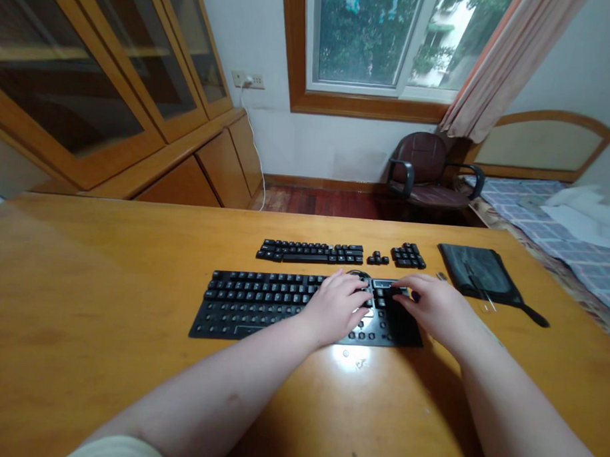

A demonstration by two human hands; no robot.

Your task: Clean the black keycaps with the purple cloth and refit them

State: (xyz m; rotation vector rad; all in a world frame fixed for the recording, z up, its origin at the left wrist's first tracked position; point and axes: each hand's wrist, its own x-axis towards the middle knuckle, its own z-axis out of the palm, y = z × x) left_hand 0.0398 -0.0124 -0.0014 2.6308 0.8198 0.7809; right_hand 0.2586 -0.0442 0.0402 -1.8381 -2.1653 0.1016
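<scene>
A black keyboard [262, 306] lies on the wooden table [82, 301], with many of its keycaps off on the right part. My left hand [336, 307] rests on its right-centre section, fingers curled down onto the key area. My right hand [432, 305] sits over the keyboard's right end, fingertips pinched on a small black keycap [397, 292]. Behind the keyboard, removed black keycaps [310, 252] lie in ordered rows, with a small cluster [378, 259] and a block [408, 256] to their right.
A dark cloth pouch [476, 273] with a black-handled tool [532, 315] lies at the right of the table. Beyond the table stand a wooden cabinet [114, 95], a brown armchair [427, 169], a window and a bed [575, 224].
</scene>
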